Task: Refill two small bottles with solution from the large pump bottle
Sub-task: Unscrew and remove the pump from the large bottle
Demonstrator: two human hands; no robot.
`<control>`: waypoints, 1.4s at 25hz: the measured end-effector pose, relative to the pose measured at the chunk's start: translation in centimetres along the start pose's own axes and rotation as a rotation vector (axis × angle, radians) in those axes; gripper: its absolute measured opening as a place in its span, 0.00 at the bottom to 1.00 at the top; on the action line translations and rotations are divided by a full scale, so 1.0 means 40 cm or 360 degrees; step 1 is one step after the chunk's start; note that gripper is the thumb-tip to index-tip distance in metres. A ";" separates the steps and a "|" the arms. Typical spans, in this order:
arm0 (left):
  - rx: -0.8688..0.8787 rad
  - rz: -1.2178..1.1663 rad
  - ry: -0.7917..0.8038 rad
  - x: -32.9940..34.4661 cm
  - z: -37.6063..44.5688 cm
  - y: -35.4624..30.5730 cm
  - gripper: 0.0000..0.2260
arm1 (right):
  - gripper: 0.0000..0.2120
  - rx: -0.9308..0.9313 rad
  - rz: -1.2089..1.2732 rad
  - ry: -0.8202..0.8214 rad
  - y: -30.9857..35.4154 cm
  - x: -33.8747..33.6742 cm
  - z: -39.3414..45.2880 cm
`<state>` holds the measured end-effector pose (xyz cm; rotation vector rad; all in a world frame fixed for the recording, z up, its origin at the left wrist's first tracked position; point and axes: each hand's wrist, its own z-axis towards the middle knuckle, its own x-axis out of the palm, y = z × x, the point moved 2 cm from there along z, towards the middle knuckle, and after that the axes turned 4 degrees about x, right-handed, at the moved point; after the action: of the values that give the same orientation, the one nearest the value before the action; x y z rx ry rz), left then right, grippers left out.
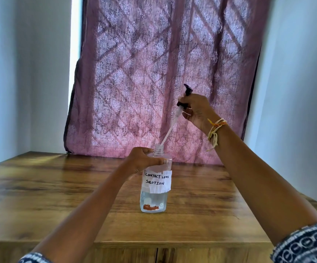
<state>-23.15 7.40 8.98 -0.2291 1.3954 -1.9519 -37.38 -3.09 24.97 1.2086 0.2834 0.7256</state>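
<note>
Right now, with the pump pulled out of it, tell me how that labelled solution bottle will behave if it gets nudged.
The bottle is tall on a narrow base, so it could tip, though the left hand steadies its shoulder. The liquid sits low, so it is probably light and may slide on the smooth wooden table. Its neck is open, so tipping would likely spill.

The clear plastic large pump bottle [154, 186] wears a white paper label [157, 182] hand-lettered in black, with a rust-orange patch near its base (what it is cannot be told). The pump head [185, 96] is black, its dip tube [170, 128] white. Yellow, orange and cream threads [215, 130] circle one wrist. The mauve curtain [163, 73] carries a pale diamond-and-floral print; the wooden table [59, 186] is warm brown, streaked with darker grain. Navy sleeves [305, 243] bear white ovals.
</note>
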 end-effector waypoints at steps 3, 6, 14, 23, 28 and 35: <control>-0.0009 0.0014 -0.0021 0.001 0.005 0.000 0.19 | 0.08 -0.0134 0.0140 -0.0084 0.005 -0.032 -0.001; 0.0011 0.0018 -0.0001 0.002 0.001 -0.003 0.18 | 0.09 -0.0221 0.0347 -0.0173 -0.021 -0.067 -0.009; 0.0021 0.0067 -0.0022 0.003 -0.002 -0.007 0.13 | 0.07 -0.0319 0.0126 -0.0220 0.018 -0.070 0.006; -0.0004 0.0081 -0.0045 0.001 0.007 0.003 0.16 | 0.14 -0.0073 0.0270 -0.0368 0.082 -0.091 0.042; 0.0057 0.0131 -0.0052 0.005 -0.001 -0.001 0.15 | 0.07 0.0136 0.0533 -0.0203 -0.022 -0.150 0.026; 0.0060 0.0023 -0.0042 0.018 -0.020 0.002 0.26 | 0.11 0.0396 0.0907 -0.0256 -0.298 -0.239 -0.054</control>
<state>-24.06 7.53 8.42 -0.2255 1.3384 -1.9549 -41.49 -9.62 11.58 1.6001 -0.1193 1.0979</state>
